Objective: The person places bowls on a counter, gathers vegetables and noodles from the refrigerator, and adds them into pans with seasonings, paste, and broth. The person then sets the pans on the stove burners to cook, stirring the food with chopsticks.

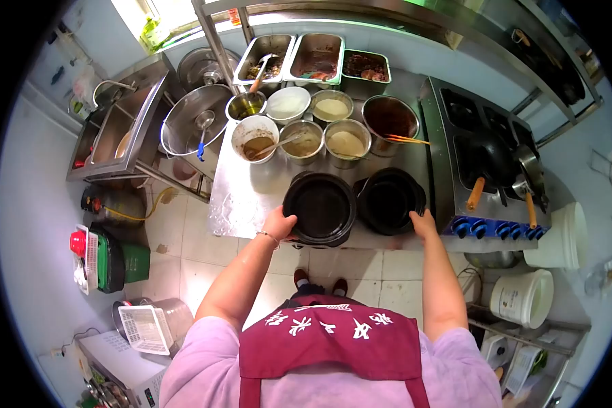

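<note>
Two round black clay pots stand side by side at the front edge of the steel table. The left clay pot (319, 209) sits higher, perhaps stacked on another, and its inside looks bare. My left hand (279, 224) grips its left side, thumb over the rim. On the right clay pot (390, 201), my right hand (423, 223) holds the right edge with the thumb on top; the fingers beneath are mostly hidden. Behind the pots are bowls of pale powder or paste, including a metal bowl (347, 141), and a white tub (256, 139) of brown sauce with a spoon.
A gas stove (479, 143) with a black wok (491, 158) adjoins the table on the right. Clear plastic wrap (236, 211) lies at the table's left corner. Steel trays (317, 58) of food line the back. A large pot (183, 129) with a ladle stands left.
</note>
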